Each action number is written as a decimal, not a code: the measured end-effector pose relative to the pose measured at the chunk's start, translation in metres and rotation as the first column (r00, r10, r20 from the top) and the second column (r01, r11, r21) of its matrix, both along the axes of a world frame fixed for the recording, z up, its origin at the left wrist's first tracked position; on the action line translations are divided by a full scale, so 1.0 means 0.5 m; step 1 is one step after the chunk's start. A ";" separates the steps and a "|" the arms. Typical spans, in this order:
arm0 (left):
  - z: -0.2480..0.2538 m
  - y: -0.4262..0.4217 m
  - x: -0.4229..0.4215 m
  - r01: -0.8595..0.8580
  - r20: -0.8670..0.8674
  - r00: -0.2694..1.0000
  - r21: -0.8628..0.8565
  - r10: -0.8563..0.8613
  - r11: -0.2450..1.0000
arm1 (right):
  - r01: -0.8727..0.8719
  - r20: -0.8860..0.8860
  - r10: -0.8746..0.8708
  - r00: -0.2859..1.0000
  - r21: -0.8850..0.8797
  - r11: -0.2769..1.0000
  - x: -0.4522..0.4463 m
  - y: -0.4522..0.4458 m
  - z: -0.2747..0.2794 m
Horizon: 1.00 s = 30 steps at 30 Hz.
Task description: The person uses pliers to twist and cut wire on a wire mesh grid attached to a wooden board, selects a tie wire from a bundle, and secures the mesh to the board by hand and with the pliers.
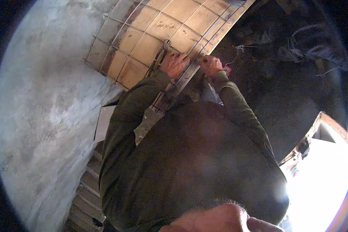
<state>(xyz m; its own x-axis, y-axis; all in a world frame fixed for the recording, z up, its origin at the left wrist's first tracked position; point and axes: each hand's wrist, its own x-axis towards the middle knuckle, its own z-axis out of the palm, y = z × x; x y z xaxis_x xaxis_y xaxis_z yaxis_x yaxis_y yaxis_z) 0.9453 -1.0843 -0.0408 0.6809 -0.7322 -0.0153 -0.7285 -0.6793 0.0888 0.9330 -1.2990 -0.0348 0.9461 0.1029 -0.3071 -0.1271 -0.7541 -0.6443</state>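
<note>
A grid of wire mesh [143,32] lies over a wooden board [178,29]. My left hand [175,65] is at the mesh near the board's long edge, its fingers curled over the wires. Just left of it rests a dark metal hand tool with two long handles [157,58], its head on the mesh; its exact kind is unclear. My right hand [211,65] is closed at the board's edge, a short gap from the left. Something red shows beside the right wrist, but what those fingers hold is hidden.
A rough grey wall [46,85] rises on the left, with a pale box [103,123] and stair-like slats [87,197] beside it. Crumpled dark cloth or sheeting [313,44] lies at upper right. A bright opening with a worn frame [317,178] is at lower right.
</note>
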 end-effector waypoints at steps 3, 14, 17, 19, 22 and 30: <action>-0.044 0.016 -0.010 0.000 0.203 0.978 -0.165 0.034 0.986 | 0.033 -0.027 -0.031 0.999 0.100 0.994 -0.001 -0.001 -0.022; 0.031 -0.003 -0.002 -0.009 -0.032 0.999 -0.016 0.009 1.000 | -0.078 -0.031 0.084 0.996 0.175 0.981 0.010 -0.025 -0.068; 0.041 -0.004 -0.004 0.052 0.122 0.992 -0.073 -0.043 0.996 | -0.094 0.065 0.084 0.994 0.160 0.983 0.007 -0.019 -0.065; 0.035 -0.008 -0.003 0.049 0.141 0.989 -0.048 -0.042 0.998 | -0.095 0.029 0.091 0.995 0.158 0.983 0.011 -0.022 -0.050; 0.061 -0.021 0.008 0.077 0.142 0.986 0.033 -0.081 0.996 | -0.050 -0.011 0.052 0.999 0.163 0.985 0.005 -0.017 -0.051; 0.061 -0.019 0.002 0.173 0.126 0.973 0.167 -0.195 0.971 | -0.065 0.050 0.057 0.997 0.166 0.984 0.008 -0.019 -0.034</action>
<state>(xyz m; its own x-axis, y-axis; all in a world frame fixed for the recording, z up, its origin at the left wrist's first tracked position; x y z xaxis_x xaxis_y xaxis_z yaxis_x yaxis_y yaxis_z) 0.9463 -1.0940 -0.0101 0.5382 -0.8413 -0.0511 -0.8397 -0.5300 -0.1185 0.9371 -1.3084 -0.0516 0.9489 0.2070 -0.2380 -0.0523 -0.6409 -0.7658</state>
